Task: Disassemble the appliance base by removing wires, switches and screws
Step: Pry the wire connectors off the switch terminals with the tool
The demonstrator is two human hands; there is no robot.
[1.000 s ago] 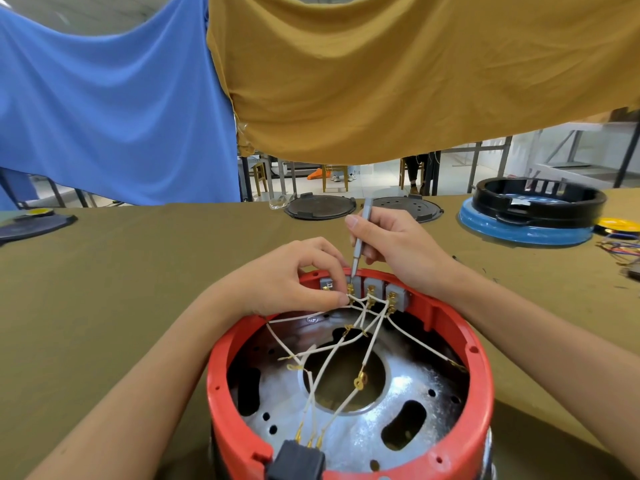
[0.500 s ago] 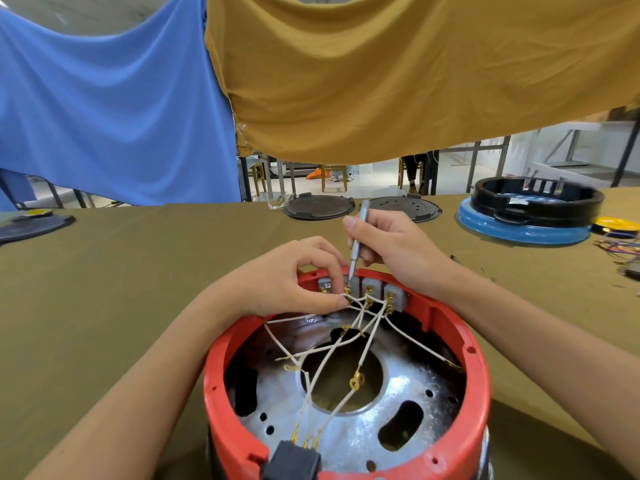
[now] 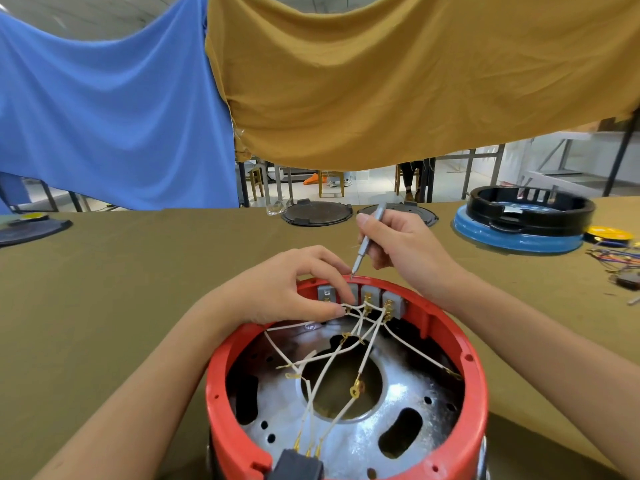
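A red round appliance base lies open side up in front of me, with a shiny metal plate inside. A row of grey switches sits on its far inner wall. White wires with brass terminals run from the switches across the plate to a black block at the near rim. My left hand pinches a wire terminal at one of the left switches. My right hand grips a thin grey screwdriver, its tip at the rim just above the switches.
The table is covered in olive cloth. Two dark round lids lie at the far edge. A black ring on a blue base stands at the right, with loose coloured wires beyond. Blue and mustard cloths hang behind.
The screwdriver tip has lifted from between the switches up to the rim. My left hand stays on the terminal.
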